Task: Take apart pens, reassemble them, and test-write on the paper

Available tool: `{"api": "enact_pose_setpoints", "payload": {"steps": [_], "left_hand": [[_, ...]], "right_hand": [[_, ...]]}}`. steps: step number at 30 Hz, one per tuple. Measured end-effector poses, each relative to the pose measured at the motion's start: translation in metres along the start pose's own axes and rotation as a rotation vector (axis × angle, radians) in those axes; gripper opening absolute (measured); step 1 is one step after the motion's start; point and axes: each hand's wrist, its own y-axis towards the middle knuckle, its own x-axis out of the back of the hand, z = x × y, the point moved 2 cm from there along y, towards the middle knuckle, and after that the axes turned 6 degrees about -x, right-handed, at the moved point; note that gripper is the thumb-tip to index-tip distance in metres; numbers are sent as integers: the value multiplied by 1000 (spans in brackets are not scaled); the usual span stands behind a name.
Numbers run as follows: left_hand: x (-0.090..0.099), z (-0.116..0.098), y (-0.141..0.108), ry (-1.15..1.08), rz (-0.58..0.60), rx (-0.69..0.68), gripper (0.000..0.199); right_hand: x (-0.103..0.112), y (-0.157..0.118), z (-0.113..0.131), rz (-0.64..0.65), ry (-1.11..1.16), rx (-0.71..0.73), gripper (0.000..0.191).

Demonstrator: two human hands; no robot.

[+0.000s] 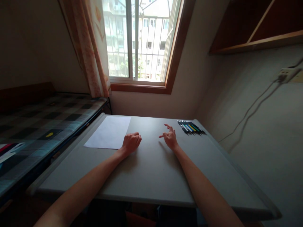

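Note:
My left hand [132, 142] is curled into a fist above the table, close to the lower right corner of a blank white sheet of paper [106, 132]. Nothing sticks out of its fingers. Over the middle of the table, my right hand [169, 138] has its fingers spread apart and holds nothing. To the right of that hand, a row of several pens [191, 127] lies side by side, mostly black, with a few white, blue, yellow and green ones among them.
The grey table [151, 176] stands below a barred window [142, 41]. A bed with a checked cover [59, 116] runs along the left. On the right wall are a wooden shelf [258, 44] and a socket [285, 75] with hanging cables.

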Motion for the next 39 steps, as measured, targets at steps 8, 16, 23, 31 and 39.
{"api": "enact_pose_setpoints", "payload": {"steps": [8, 16, 23, 31, 39], "left_hand": [[-4, 3, 1, -28, -38, 43, 42], [-3, 0, 0, 20, -64, 42, 49], [-20, 6, -2, -48, 169, 32, 50], [-20, -1, -2, 1, 325, -65, 46], [-19, -2, -2, -11, 342, -53, 45]], "right_hand": [[3, -1, -1, -198, 65, -56, 38], [2, 0, -8, -215, -112, -125, 36], [9, 0, -11, -52, -314, -153, 37], [9, 8, -10, 13, -424, -152, 35], [67, 52, -70, -80, -633, -336, 62]]}}
